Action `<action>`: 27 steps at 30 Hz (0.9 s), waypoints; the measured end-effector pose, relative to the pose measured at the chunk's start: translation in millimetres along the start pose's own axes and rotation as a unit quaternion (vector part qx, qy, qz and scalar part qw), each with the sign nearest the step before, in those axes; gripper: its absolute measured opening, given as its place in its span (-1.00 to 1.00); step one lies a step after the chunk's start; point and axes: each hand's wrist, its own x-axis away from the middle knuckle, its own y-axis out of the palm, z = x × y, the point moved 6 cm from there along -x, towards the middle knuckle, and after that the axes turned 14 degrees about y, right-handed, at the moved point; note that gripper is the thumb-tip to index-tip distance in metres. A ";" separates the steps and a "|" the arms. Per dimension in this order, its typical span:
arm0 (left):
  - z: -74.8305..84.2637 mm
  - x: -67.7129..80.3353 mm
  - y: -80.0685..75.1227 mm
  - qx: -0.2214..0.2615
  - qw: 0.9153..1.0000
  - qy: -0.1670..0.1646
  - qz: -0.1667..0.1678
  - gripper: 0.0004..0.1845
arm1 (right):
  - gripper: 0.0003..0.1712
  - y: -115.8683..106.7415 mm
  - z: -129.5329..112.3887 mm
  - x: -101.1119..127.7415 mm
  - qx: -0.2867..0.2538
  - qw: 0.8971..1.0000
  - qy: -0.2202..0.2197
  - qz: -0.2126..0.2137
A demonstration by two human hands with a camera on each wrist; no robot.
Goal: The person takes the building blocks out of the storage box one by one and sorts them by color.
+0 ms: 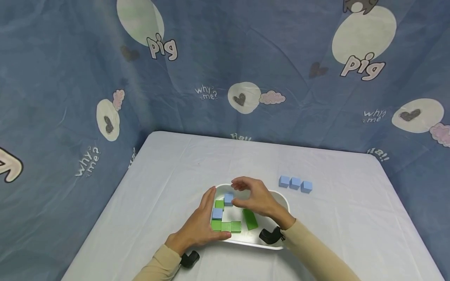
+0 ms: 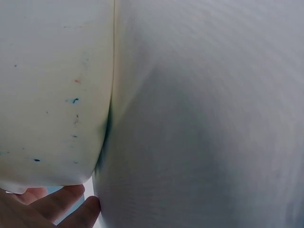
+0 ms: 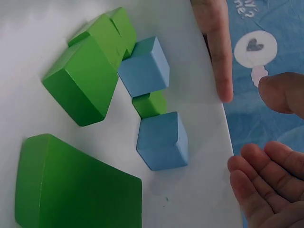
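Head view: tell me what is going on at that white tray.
A person is arranging blocks in a white tray on the table. The left hand rests against the tray's left rim. The right hand hovers open beside a blue cube, holding nothing. Green blocks lie in the tray; three blue cubes wait outside.

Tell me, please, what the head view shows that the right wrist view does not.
Only the head view shows both hands whole, the left hand resting against the white tray's left rim, and three blue cubes in a row on the table. Only the right wrist view shows the right hand open and holding nothing. Both show blue cubes and green blocks in the tray, including the long green block.
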 end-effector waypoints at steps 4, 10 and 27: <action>0.4 0.3 -0.2 -0.001 1.000 0.005 0.001 0.50 | -0.40 1.5 -1.6 1.2 -0.002 1.000 0.006 -0.012; -1.3 0.3 0.6 0.001 1.000 0.000 0.000 0.51 | -0.43 5.4 -0.3 3.8 -0.004 0.999 0.013 -0.034; 0.0 0.1 -0.3 0.004 1.000 0.011 0.002 0.49 | -0.35 25.1 6.8 -3.6 0.080 0.994 0.034 -0.066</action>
